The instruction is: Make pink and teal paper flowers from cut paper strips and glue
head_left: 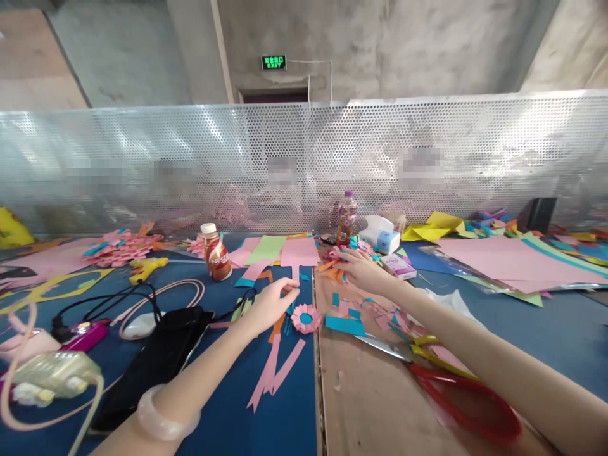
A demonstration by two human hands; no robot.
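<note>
Concrete wall (403, 50) and perforated metal screen (213, 171) back the blue-and-brown counter (247, 434). The pink paper rosette (306, 318) lies just beside the left hand (280, 299) — curled, any pinch hard to tell. The right hand (358, 269), fingers loosely spread, meets orange strips (335, 273) — a dropped forearm could knock the red-handled scissors (403, 356).

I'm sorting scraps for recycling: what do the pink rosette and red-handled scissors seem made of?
Pink rosette: matte paper or thin card, from its folded petals. Scissors: bright, reflective blades suggest polished metal, probably steel; the smooth red handles look like plastic.
</note>
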